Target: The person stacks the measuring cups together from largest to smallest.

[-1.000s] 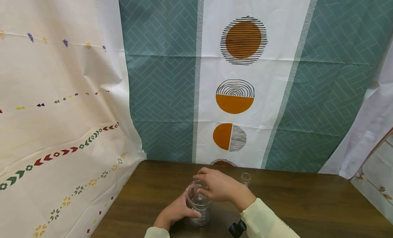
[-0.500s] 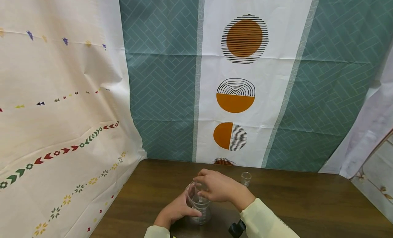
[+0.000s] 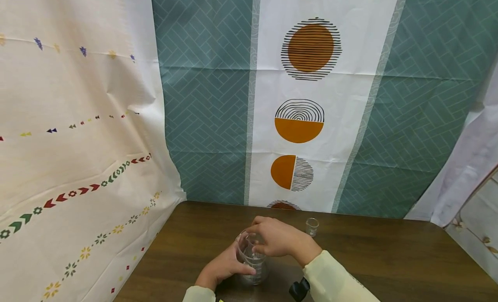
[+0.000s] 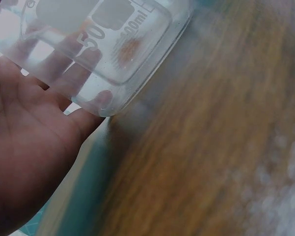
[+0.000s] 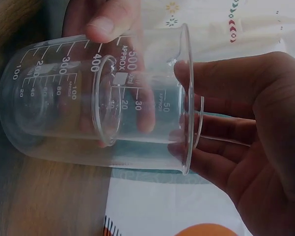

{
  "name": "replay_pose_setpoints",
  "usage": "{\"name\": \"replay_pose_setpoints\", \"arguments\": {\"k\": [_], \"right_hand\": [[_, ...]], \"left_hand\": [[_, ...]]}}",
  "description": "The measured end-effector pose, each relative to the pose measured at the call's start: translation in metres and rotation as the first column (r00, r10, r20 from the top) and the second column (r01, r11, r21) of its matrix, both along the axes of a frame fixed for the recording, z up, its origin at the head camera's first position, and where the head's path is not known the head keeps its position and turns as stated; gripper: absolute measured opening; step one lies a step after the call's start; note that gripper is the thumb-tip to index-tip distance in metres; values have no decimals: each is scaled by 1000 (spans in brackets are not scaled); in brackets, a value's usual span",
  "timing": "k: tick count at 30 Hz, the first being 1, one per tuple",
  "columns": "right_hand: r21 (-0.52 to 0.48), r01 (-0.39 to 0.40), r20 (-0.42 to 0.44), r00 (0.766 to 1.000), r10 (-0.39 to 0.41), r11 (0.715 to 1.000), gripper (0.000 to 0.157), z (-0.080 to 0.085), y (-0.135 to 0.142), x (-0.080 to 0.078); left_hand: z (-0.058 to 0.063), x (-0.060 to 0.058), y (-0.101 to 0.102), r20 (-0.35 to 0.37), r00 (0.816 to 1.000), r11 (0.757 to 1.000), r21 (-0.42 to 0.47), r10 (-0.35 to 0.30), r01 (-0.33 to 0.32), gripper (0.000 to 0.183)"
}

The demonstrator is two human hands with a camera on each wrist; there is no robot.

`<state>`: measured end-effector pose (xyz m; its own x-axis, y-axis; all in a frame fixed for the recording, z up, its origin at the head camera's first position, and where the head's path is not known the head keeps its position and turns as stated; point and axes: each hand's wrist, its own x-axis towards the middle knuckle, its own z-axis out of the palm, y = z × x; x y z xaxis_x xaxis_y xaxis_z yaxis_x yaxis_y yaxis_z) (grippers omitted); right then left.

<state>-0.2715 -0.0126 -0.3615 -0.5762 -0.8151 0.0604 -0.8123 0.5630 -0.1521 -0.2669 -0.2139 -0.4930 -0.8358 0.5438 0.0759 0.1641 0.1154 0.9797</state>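
My left hand [image 3: 223, 267] grips the side of a large clear beaker [image 3: 254, 264] standing upright on the table. The right wrist view shows its scale up to 500 and a medium beaker [image 5: 54, 105] marked to 100 inside it. From above, my right hand [image 3: 280, 237] pinches the rim of a small beaker [image 5: 159, 115] marked to 50. That small beaker is within the large one, its lower end inside the medium one's mouth. In the left wrist view, the left palm [image 4: 29, 147] and fingers wrap the large beaker's wall.
Another tiny glass beaker [image 3: 312, 227] stands behind my right wrist on the brown wooden table [image 3: 373, 254]. A black device [image 3: 299, 290] is at the right sleeve. Patterned cloths [image 3: 206, 120] hang behind and at the sides.
My right hand has sunk slightly toward the large beaker, with the small beaker in its fingers. My left hand keeps its place. The camera view has shifted a little.
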Motion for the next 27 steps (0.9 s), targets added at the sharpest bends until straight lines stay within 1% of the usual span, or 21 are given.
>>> {"name": "replay_pose_setpoints", "arguments": {"k": [6,10,13,19,27], "right_hand": [[-8,-3,5,1000,3,1000,41,-2,-1,-3],[-18,-27,0,1000,27,999,40,-4,-2,-3],[-18,-42,-8,999,42,999,42,-6,-3,-3],[0,-46,-8,999,46,999,45,-8,-3,-3],[21,-55,-17,998,56,998,44,-10,-7,-5]], "left_hand": [[0,0,-1,10,1000,1000,6,-4,4,102],[0,-1,-1,10,1000,999,33,-21,21,101],[-1,-1,0,12,999,999,36,-30,29,99],[0,-1,0,19,999,998,44,-36,35,96],[0,0,-2,9,999,998,47,-40,39,96]]}}
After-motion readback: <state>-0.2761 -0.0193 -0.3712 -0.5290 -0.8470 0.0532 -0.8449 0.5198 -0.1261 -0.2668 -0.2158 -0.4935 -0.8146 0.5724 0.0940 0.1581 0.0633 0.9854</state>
